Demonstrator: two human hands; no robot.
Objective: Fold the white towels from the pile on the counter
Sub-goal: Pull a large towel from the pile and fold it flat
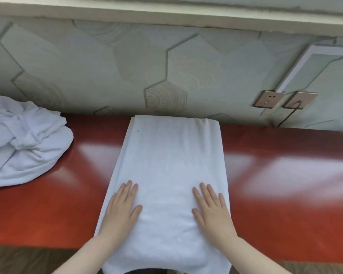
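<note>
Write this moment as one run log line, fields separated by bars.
step: smoothing | left hand: flat on folded towel | right hand: flat on it | towel pile: left on counter

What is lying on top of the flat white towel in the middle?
Both hands, left hand and right hand, rest flat on the flat white towel. The glossy red-brown counter under it is covered there.

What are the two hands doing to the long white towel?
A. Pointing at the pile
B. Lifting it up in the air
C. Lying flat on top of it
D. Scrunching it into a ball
C: the left hand and the right hand lie palm down with straight fingers on the towel, which is spread along the red counter.
</note>
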